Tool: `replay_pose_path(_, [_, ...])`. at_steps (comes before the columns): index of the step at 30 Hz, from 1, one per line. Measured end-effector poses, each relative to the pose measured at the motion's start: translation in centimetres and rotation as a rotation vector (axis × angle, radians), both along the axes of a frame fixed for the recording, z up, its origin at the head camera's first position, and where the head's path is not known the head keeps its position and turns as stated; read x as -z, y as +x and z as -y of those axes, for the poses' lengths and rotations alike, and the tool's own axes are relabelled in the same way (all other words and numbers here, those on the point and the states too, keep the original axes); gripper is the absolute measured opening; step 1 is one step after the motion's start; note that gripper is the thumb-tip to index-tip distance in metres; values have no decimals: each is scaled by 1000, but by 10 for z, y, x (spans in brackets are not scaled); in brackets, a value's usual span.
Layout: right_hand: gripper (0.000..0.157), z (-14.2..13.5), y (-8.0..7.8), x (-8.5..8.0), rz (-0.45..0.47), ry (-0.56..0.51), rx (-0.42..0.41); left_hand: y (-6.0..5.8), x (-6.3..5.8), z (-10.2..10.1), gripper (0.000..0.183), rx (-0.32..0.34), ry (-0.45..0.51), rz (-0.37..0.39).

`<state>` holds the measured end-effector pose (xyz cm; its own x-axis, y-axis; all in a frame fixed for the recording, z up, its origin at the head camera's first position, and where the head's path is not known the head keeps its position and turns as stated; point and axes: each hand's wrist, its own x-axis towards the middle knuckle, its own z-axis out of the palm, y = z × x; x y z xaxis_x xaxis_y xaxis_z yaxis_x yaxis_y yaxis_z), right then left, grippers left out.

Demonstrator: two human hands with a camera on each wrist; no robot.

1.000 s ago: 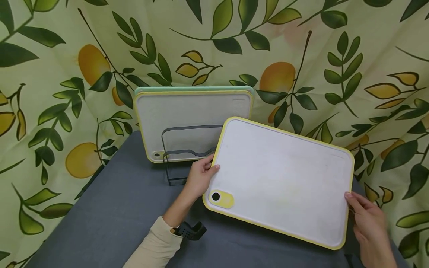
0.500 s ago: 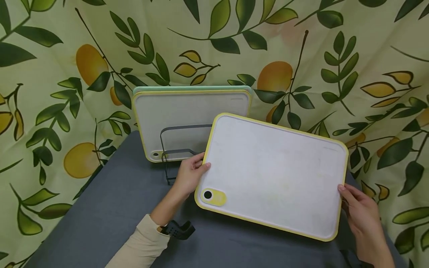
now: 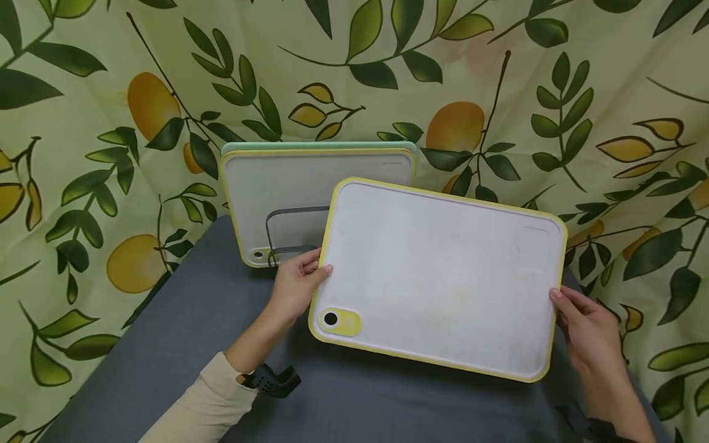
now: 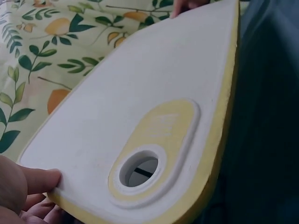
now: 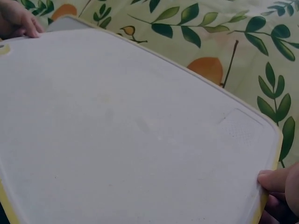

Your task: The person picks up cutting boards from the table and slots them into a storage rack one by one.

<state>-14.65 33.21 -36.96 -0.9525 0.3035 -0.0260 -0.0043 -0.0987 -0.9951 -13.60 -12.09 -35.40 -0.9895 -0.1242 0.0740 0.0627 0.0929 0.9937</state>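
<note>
Between my two hands is a white cutting board [image 3: 443, 277] with a yellow rim, tilted down toward the right and held above the table. My left hand [image 3: 293, 286] grips its left edge, thumb on the front face and fingers behind. At the opposite edge my right hand [image 3: 589, 332] pinches the board, thumb in front. A yellow patch with a round hole [image 4: 140, 170] marks the board's lower left corner. Behind it, a dark wire rack [image 3: 293, 210] is partly hidden. A second yellow-rimmed board [image 3: 277, 184] stands upright at the rack, with a green-edged board [image 3: 321, 146] behind that one.
A grey cloth covers the table [image 3: 183, 351]. Close behind the rack hangs a curtain [image 3: 354, 37] printed with leaves and fruit. Dark straps [image 3: 271, 381] are on the wrists.
Both hands have carried the board left and slightly upward, and its tilt has lessened. More of the rack is now covered by it. The standing boards have stayed put.
</note>
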Motion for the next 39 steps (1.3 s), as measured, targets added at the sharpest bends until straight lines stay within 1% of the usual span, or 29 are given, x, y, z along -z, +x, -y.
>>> replay_pose_path(2, [11, 1, -1, -3, -3, 4, -16, 1, -1, 3, 46, 7, -2, -3])
replay_pose_path(6, [8, 5, -3, -11, 0, 8, -49, 4, -3, 13, 47, 46, -13, -23])
replay_pose_path(10, [8, 11, -5, -18, 7, 39, -75, 6, -6, 22, 46, 73, -42, -40])
replay_pose_path(16, [11, 21, -11, -27, -35, 96, -114, 9, -11, 35, 46, 64, -67, -58])
replay_pose_path(20, [12, 27, -15, -33, -37, 119, -141, 11, -17, 45, 46, 68, -88, -77])
replay_pose_path(26, [16, 39, -22, -43, -56, 170, -202, 13, -27, 59, 46, 34, -130, -86])
replay_pose_path(32, [23, 51, -31, -53, -72, 224, -215, 15, -39, 72, 47, 20, -164, -98])
replay_pose_path(36, [31, 60, -38, -61, -62, 284, -221, 17, -45, 80, 49, 6, -168, -100])
replay_pose_path(39, [35, 65, -43, -67, -48, 328, -221, 16, -49, 84, 50, -7, -170, -108])
